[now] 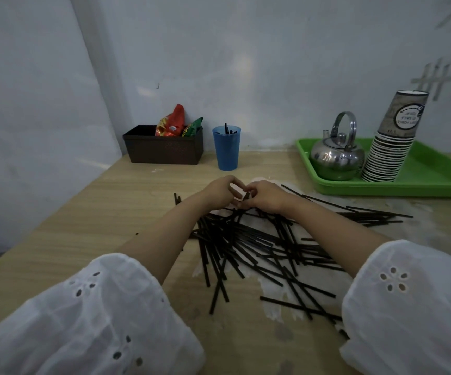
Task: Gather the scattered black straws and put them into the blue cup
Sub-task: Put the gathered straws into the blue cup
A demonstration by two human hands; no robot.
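Many black straws (256, 247) lie scattered in a loose pile on the wooden table, between my forearms and out to the right. Past the pile stands the blue cup (226, 148), upright, with a few straw ends poking above its rim. My left hand (219, 194) and my right hand (266, 196) meet at the far edge of the pile, fingers curled. The right hand pinches the dark ends of a few straws between thumb and fingers. The left hand's fingertips touch the same spot; whether it grips a straw is unclear.
A dark brown box (163, 148) with snack packets stands left of the cup by the wall. A green tray (435, 182) at the right holds a steel kettle (336, 155) and a leaning stack of paper cups (392, 147). The table edge runs along the left.
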